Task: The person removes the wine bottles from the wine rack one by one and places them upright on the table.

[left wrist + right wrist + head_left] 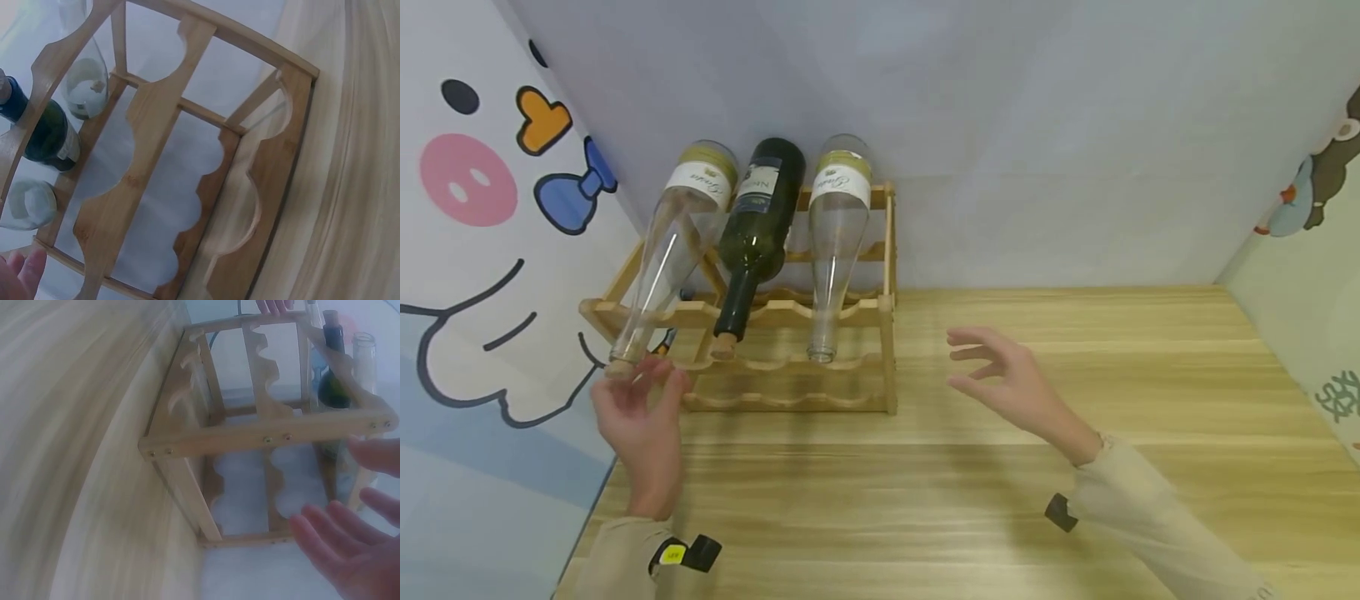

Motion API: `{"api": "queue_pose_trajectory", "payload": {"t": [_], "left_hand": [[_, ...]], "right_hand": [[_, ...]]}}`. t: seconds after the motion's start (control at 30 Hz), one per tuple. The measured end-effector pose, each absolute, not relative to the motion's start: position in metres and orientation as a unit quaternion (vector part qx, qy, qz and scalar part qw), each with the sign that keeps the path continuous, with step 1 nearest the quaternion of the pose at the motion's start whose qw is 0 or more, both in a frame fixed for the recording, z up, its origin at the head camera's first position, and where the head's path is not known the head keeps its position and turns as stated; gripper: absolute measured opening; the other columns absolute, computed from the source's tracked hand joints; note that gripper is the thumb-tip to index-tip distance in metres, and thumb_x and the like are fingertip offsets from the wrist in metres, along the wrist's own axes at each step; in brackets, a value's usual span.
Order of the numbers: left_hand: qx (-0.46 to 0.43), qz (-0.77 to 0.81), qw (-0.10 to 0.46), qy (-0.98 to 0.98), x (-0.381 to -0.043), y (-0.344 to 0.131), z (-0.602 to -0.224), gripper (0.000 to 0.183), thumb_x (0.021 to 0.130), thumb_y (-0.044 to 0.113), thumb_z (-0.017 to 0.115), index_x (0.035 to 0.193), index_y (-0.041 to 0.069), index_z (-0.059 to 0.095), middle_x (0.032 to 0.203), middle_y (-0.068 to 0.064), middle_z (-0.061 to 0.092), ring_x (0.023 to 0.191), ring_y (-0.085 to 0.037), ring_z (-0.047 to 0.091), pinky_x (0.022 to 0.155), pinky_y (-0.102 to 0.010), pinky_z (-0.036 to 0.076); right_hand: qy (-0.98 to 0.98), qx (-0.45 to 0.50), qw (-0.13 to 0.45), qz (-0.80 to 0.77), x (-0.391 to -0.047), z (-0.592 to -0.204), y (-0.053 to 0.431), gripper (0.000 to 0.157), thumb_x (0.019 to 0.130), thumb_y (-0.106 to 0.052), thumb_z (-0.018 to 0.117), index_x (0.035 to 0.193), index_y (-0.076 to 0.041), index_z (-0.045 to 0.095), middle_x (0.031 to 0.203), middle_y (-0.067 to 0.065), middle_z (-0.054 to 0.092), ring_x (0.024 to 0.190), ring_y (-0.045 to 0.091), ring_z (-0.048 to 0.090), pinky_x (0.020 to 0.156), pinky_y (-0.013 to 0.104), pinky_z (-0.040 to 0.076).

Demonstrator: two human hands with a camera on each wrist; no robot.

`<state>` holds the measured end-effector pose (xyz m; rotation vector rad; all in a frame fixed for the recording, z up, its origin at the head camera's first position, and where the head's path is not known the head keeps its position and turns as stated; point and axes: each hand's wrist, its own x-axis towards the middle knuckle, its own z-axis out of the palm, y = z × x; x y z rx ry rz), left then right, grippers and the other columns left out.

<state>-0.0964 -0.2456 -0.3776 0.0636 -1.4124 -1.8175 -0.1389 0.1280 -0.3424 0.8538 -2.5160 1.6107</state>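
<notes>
My left hand is at the corked mouth of a clear glass bottle on the left of the wooden rack. The cork overlaps the hand's upper edge, while the thumb stands apart from the neck. Several straight fingertips of that hand show beside the rack in the right wrist view. A dark green bottle with a cork lies in the middle, and an uncorked clear bottle on the right. My right hand hovers right of the rack, fingers spread and holding nothing.
The wooden rack has scalloped rails, with the bottles slanting neck-forward on its top tier. It stands on a wood-grain table against a pale back wall. A cartoon-printed panel closes the left side, another the right.
</notes>
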Motion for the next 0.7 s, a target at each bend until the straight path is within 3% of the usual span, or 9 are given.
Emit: {"api": "queue_pose_trajectory", "payload": {"t": [0.27, 0.53, 0.7], "left_hand": [[-0.007, -0.718, 0.445, -0.535, -0.107, -0.253, -0.371, 0.058, 0.068, -0.012, 0.067, 0.118, -0.002, 0.04, 0.111, -0.025, 0.048, 0.097, -0.035, 0.05, 0.068, -0.026, 0.052], [-0.061, -0.709, 0.482, -0.51, -0.118, -0.256, -0.365, 0.061, 0.061, -0.021, 0.067, 0.115, -0.008, 0.042, 0.114, -0.023, 0.039, 0.09, -0.029, 0.05, 0.068, -0.027, 0.051], [-0.043, -0.686, 0.505, -0.522, -0.122, -0.252, -0.36, 0.056, 0.063, -0.017, 0.068, 0.114, -0.008, 0.045, 0.115, -0.024, 0.041, 0.1, -0.033, 0.047, 0.072, -0.028, 0.051]], "right_hand": [[-0.797, 0.279, 0.001, 0.535, -0.145, -0.343, 0.111, 0.05, 0.077, -0.003, 0.066, 0.122, -0.003, 0.046, 0.116, 0.014, 0.052, 0.1, 0.032, 0.054, 0.075, 0.035, 0.051], [-0.783, 0.281, -0.009, 0.555, -0.152, -0.342, 0.094, 0.055, 0.075, 0.0, 0.066, 0.125, -0.001, 0.042, 0.116, 0.018, 0.051, 0.1, 0.036, 0.054, 0.076, 0.041, 0.05], [-0.782, 0.283, -0.01, 0.556, -0.154, -0.339, 0.083, 0.057, 0.075, -0.001, 0.066, 0.126, -0.001, 0.041, 0.116, 0.019, 0.051, 0.1, 0.035, 0.053, 0.077, 0.044, 0.049]]}}
